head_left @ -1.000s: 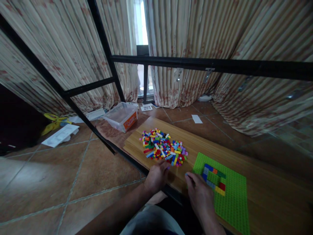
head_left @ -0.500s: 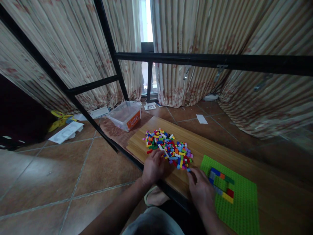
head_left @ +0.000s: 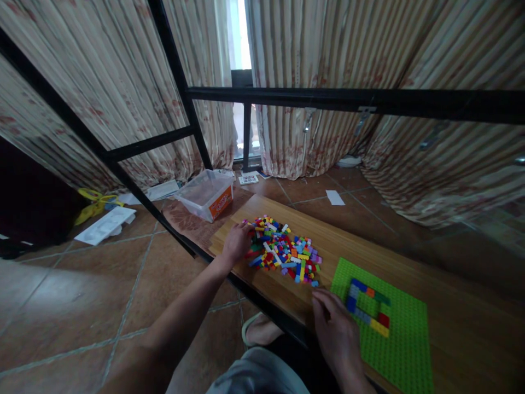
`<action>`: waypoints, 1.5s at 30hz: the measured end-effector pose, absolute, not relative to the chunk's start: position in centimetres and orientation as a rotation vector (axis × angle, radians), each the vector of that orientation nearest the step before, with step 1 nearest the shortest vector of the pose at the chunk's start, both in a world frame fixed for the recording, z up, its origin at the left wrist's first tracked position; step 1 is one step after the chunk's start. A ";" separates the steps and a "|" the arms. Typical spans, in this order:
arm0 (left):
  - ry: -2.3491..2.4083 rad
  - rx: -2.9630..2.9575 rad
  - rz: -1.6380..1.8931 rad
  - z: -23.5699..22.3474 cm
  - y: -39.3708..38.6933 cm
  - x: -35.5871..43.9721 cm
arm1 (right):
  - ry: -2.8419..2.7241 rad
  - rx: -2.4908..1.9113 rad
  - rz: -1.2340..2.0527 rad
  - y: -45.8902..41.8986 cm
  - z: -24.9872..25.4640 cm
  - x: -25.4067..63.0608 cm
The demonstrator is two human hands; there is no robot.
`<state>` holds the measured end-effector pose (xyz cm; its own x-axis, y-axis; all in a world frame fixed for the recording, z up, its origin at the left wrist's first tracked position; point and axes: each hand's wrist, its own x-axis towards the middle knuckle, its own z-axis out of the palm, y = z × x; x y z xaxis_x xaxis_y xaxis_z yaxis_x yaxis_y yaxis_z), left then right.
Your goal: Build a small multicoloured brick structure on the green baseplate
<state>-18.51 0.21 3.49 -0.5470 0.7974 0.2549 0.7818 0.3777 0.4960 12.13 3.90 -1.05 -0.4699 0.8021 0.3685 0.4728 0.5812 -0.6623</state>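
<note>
A wooden board (head_left: 334, 250) slants from the centre of the frame to the lower right. A loose pile of mixed-colour bricks (head_left: 287, 253) lies on it just below the middle; a green plate (head_left: 404, 339) lies flat at lower right.

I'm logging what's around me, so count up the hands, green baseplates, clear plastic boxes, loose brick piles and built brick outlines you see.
Hands, left hand and right hand: 2
Green baseplate: 1
Clear plastic box: 1
Loose brick pile: 1
Built brick outline: 1
Total: 6
</note>
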 end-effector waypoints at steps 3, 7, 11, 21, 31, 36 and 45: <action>2.532 1.417 1.047 4.2 -0.3 -17.7 | -2.085 -1.045 0.702 3.8 -0.4 12.2; 1.636 0.864 1.619 5.3 -1.9 -13.6 | -1.959 -1.122 0.926 3.1 1.6 11.6; 0.950 0.376 1.574 6.0 -3.8 -7.2 | -1.770 -1.106 1.237 2.2 4.1 10.5; 0.836 0.350 1.471 6.9 -4.6 -2.5 | -1.685 -0.940 1.306 1.3 5.9 10.6; 1.027 0.534 1.517 6.5 -4.7 -1.5 | -1.618 -1.022 1.417 0.6 5.4 11.0; 1.078 0.449 1.569 6.4 -4.5 -1.1 | -1.454 -1.062 1.566 0.1 5.0 10.9; 1.093 0.307 1.619 5.0 -4.7 -0.3 | -1.508 -1.120 1.383 -0.7 4.5 10.6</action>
<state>-0.32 -4.67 5.02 -0.3620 0.8718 -0.3300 -0.6322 0.0305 0.7742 10.58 -0.67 4.46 -0.3007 0.9536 -0.0132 0.0959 0.0165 -0.9953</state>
